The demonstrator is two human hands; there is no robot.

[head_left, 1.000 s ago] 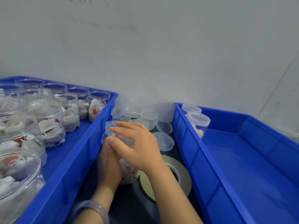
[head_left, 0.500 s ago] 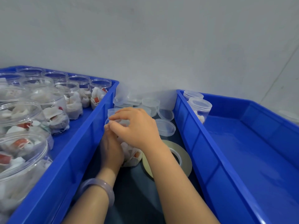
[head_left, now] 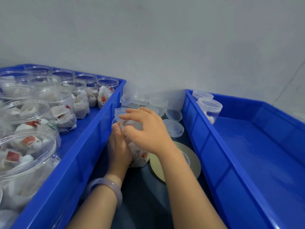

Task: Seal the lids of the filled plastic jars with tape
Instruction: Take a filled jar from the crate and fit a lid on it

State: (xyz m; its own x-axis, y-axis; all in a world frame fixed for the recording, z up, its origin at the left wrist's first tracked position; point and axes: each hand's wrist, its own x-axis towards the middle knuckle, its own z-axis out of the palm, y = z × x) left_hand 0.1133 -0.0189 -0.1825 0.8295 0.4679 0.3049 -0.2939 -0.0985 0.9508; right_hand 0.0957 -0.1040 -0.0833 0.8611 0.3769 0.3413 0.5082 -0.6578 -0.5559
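Now we hold the filled jar [head_left: 137,156] upright on the bench between the two blue bins, left hand [head_left: 119,149] clasping its side, right hand [head_left: 148,131] curled over its lid [head_left: 121,113]. Light, slick and thin-walled, it probably wants a gentle hold low on the body while tape goes round the lid seam.

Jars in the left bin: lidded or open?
Open. The jars in the left bin show bare threaded rims, no lids, with white packets inside.
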